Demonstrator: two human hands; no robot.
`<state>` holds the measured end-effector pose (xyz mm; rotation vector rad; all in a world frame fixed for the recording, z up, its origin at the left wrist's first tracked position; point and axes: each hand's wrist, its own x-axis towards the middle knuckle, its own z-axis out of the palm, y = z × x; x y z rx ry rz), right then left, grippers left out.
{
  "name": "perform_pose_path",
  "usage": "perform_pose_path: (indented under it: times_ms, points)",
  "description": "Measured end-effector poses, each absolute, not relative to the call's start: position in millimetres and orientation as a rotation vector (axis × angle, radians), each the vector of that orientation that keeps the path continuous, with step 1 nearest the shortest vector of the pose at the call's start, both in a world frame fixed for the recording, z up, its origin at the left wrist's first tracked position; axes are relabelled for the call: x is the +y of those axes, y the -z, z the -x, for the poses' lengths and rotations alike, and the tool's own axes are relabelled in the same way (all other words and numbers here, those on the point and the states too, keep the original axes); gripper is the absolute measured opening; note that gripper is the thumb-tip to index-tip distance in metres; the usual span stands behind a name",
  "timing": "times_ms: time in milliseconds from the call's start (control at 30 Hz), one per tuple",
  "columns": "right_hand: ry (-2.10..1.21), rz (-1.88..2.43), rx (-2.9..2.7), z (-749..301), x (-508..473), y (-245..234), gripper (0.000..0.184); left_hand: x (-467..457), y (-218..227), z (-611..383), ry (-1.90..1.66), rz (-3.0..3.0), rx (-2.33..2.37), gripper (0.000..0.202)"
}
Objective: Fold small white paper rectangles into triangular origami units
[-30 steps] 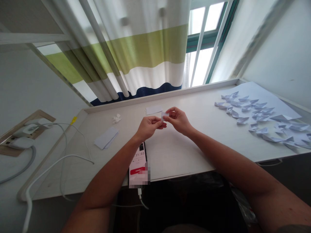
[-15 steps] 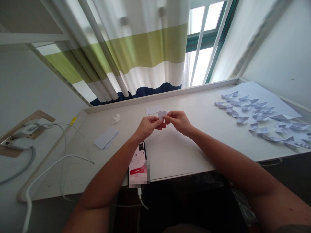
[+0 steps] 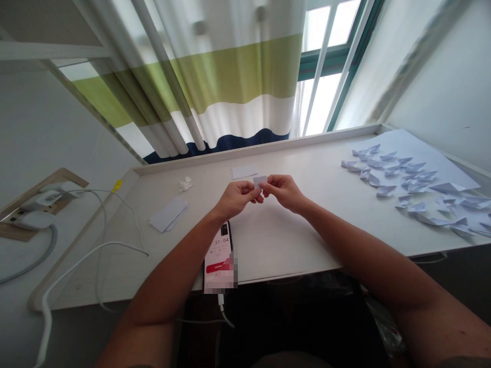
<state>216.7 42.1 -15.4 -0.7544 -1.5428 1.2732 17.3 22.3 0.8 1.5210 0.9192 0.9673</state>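
Note:
Between my two hands is a small folded piece of white paper [image 3: 260,180], raised over the white desk. My left hand [image 3: 238,198] pinches its lower left side with thumb and fingers. From the other side my right hand [image 3: 283,190] grips its lower right edge, the fingertips of both hands almost meeting. The lower part of the paper is hidden by the thumbs. Just behind the hands a flat sheet of white paper [image 3: 244,171] lies on the desk. Many folded paper boats [image 3: 414,168] are spread over the right side.
A phone [image 3: 218,255] with a charging cable lies at the desk's front edge beside my left forearm. Folded paper sheets [image 3: 169,214] and a crumpled tissue [image 3: 184,184] are at the left. White cables [image 3: 88,250] run from the wall sockets [image 3: 38,204]. A striped curtain [image 3: 238,76] hangs behind.
The view has shifted slightly. Both hands stay closed on the small folded paper, with hardly any movement of the fingers. The things on the desk have not moved.

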Motion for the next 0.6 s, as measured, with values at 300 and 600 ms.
perform_pose_path:
  times_ms: [300, 600]
  points:
    - [-1.229, 0.778, -1.522, -214.5, 39.5, 13.3, 0.057, 23.5, -2.6, -14.3, -0.978, -1.533, 0.957, 0.048]
    - [-1.177, 0.807, -1.531, -211.7, 41.1, 19.2, 0.061, 26.7, 3.5, -16.3, -1.278, -1.555, 1.126, 0.048]
